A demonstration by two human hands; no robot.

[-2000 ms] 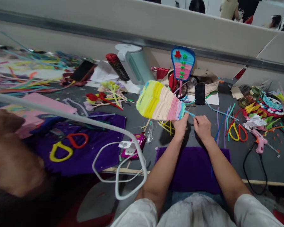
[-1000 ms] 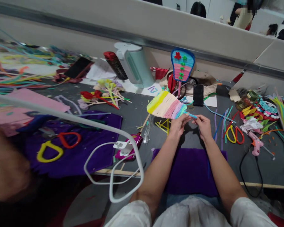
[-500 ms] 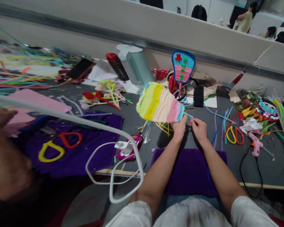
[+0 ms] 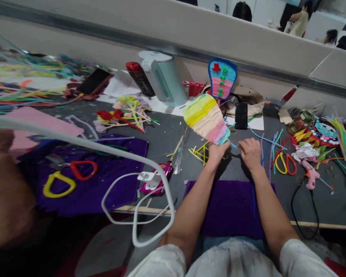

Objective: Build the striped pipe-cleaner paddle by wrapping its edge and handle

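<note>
My left hand (image 4: 217, 154) is closed on the narrow end of a fan-shaped piece (image 4: 206, 117) made of pipe cleaners in bands of yellow, cream, pink and blue. The piece tilts up and to the left above the table. From its narrow end a short light-blue pipe cleaner (image 4: 233, 145) sticks out toward my right hand (image 4: 250, 153). The right fingers are pinched together at the tip of that strand; the exact contact is small and hard to see. Behind stands a finished-looking blue and pink fan (image 4: 222, 79) with a red flower and green bits.
A purple cloth (image 4: 233, 207) lies at the table's front edge. To the right are scissors (image 4: 285, 163), a pink glue gun (image 4: 311, 175) and loose pipe cleaners. A kettle (image 4: 168, 79) and phone (image 4: 241, 115) stand behind. A white cable (image 4: 132, 154) crosses the left, near another person's arm (image 4: 10, 192).
The fan-shaped piece has swung to the right and tilted more upright. My right hand has moved a little to the right, away from my left hand.
</note>
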